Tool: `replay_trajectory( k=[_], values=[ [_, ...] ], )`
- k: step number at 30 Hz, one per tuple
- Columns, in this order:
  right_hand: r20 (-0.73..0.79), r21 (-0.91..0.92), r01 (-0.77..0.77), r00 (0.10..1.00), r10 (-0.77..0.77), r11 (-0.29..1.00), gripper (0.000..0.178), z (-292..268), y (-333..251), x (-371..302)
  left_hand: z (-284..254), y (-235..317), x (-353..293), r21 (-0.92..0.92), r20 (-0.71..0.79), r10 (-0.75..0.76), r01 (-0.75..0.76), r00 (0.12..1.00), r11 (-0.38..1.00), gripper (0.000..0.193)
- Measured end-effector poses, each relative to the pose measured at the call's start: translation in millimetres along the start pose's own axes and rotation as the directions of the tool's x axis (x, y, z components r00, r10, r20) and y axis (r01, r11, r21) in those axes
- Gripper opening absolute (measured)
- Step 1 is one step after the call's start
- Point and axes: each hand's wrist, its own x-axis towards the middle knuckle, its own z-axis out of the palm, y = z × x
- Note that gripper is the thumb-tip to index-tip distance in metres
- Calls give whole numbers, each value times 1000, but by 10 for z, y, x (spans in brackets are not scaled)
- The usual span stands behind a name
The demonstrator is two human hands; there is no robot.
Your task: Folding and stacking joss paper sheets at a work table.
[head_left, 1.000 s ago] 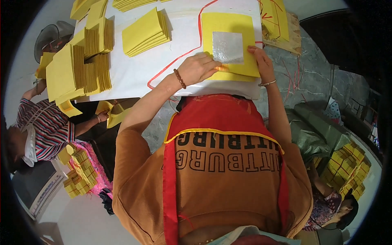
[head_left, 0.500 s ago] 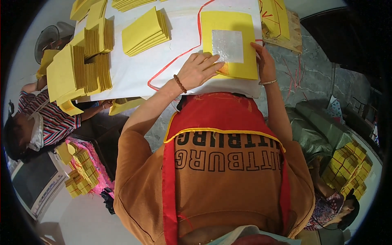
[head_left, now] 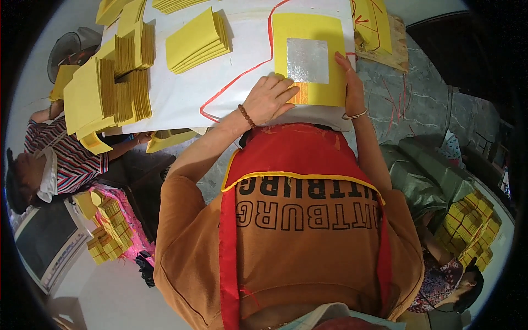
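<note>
A yellow paper sheet point(head_left: 333, 33) with a silver square point(head_left: 307, 60) and a small orange patch below it lies at the table's near right corner. My left hand point(head_left: 269, 98) rests on its lower left corner, fingers stretched out and slightly bent, partly covering the orange patch. Against the right edge of the sheet stands my right hand point(head_left: 353, 85), its digits extended along that side; some of them are hidden. Whether more sheets lie under the top one I cannot tell.
Folded yellow paper stacks point(head_left: 198, 41) and upright bundles point(head_left: 132, 93) stand on the white table point(head_left: 220, 74). A red string point(head_left: 236, 80) crosses it. One person point(head_left: 69, 148) sits at the left, another point(head_left: 440, 286) at the lower right. Tied yellow bundles point(head_left: 467, 225) are piled at the right.
My left hand has shifted slightly left and down to the sheet's corner. The lower edge of the sheet lies flatter, showing more of the orange patch. My right hand has moved slightly down.
</note>
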Motion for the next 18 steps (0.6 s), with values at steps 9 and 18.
replay_trajectory(
  k=[9, 18],
  values=[
    [40, 268, -213, 977, 210, 940, 55, -86, 17, 5, -78, -186, 142, -391, 89, -64, 95, 994, 916, 14],
    [0, 255, -100, 995, 103, 962, 51, -61, 40, -1, -99, -109, 152, -462, 32, -103, 106, 994, 881, 16]
  ],
)
